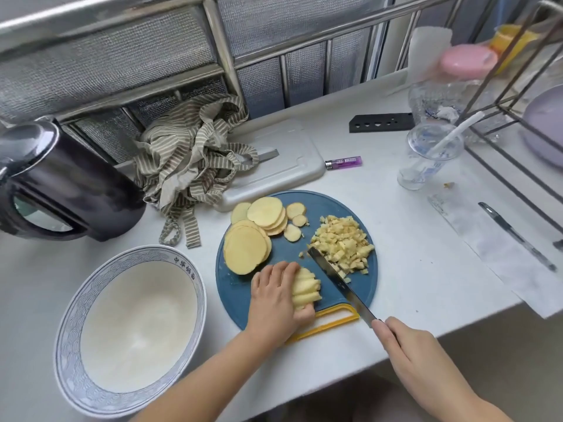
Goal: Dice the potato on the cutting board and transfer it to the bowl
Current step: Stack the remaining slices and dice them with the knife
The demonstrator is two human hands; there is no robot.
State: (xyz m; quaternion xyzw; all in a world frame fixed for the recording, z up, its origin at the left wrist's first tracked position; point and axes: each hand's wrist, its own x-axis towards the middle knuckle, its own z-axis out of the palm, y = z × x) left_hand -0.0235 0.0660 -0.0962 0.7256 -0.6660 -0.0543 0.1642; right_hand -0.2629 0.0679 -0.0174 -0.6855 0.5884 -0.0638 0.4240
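A round blue cutting board [329,205] with a yellow handle lies in the middle of the counter. On it are round potato slices [246,249] at the left and a heap of diced potato [342,242] at the right. My left hand [274,300] presses down on a stack of potato strips [306,289] at the board's near edge. My right hand [405,342] grips the handle of a knife [338,283]; its blade slants across the board between the strips and the dice. A large white bowl [182,269] with a blue patterned rim stands to the left, with nothing in it.
A black kettle [61,184] and a striped cloth [189,159] are at the back left. A white board [289,166] lies behind the blue one, beside a purple lighter [344,162]. A glass [426,159], a metal rack [511,111], paper and a pen [518,237] fill the right.
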